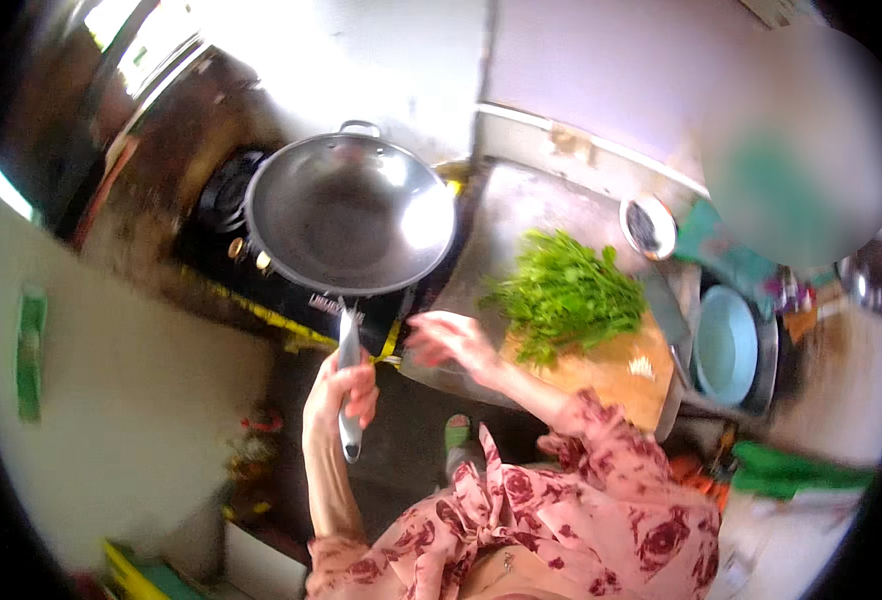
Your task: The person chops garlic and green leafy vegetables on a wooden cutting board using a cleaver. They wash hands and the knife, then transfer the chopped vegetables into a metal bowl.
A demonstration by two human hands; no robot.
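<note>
My left hand (343,390) is closed around the grey handle of a wok (351,214). The wok sits over a black gas stove (291,304), and its metal bowl looks empty. My right hand (452,341) is just off the stove's right front corner, with its fingers apart and nothing seen in them. To its right a heap of leafy green herbs (572,292) lies partly on a wooden cutting board (598,382). A small pile of chopped white pieces (641,366) is on the board.
A white-rimmed bowl with dark contents (647,226) stands behind the greens. At the right a light blue basin (726,345) sits in the sink, with a cleaver-like dark blade (664,311) beside the board. A second burner (232,187) is left of the wok. The wall rises behind.
</note>
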